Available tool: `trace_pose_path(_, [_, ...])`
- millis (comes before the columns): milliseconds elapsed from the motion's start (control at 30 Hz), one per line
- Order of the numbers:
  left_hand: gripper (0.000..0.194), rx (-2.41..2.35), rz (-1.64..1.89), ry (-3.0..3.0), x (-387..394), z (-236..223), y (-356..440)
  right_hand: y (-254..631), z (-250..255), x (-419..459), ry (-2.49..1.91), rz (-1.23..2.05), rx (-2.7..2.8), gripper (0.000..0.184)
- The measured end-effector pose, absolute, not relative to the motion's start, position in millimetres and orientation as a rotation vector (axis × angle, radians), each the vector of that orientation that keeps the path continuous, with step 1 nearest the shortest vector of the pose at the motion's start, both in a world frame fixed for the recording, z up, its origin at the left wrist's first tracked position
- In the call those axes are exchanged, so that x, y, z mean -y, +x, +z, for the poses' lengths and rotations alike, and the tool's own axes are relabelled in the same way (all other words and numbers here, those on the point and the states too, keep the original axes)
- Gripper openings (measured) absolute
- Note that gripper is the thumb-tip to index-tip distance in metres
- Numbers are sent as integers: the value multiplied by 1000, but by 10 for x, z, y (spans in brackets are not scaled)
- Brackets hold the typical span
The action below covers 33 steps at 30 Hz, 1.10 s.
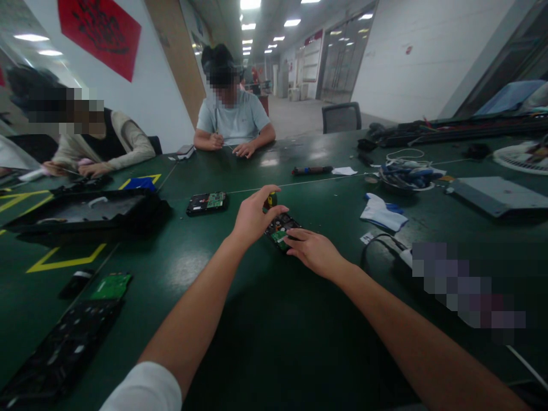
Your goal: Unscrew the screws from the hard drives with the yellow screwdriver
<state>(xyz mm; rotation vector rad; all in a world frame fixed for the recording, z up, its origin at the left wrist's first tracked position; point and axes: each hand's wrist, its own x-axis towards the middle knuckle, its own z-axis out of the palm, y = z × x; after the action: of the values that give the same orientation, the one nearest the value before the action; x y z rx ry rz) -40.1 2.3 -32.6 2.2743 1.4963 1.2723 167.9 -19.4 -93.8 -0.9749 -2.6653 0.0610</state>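
1. Green tabletop [184, 262] fills most of the view from my distant seat, with overhead lights running down the room behind. Across from me sit a person in a pale T-shirt [235, 117] and, to the left, a person in a cardigan [128, 137].
2. Centre of the action: one hard drive [279, 235], green circuit board upward, lying flat on the table between my two hands. Another drive [207, 203] rests well apart to its left.
3. Over to my left hand [257, 216] — it arches at the drive's far end, thumb and fingers curved into a half-open C. Inside that curve sits a yellow-and-black object [270, 199], perhaps a tool handle; I cannot tell whether the fingers actually grip it.
4. Now my right hand [319, 251]: palm low, fingers bent in close on the drive's right side, holding it by that edge.
5. My call for doing this well: press evenly with the right hand so the drive doesn't swivel, and leave the board's parts free of fingertips. If that is a driver on the left, I'd want it upright and seated before any turning force — a tilted tip could skid across the board.
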Motion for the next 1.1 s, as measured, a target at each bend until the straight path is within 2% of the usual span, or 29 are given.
trace_pose_path(367, [26, -1434, 1144, 2317, 12, -194, -462, 1677, -930, 198, -983, 41, 2674, 31])
trace_pose_path(900, [26, -1343, 945, 2365, 115, -20, -513, 1696, -951, 190, -963, 74, 2644, 28])
trace_pose_path(1100, [36, -1234, 985, 2163, 95, -84, -518, 1687, -956, 191, -963, 106, 2624, 29])
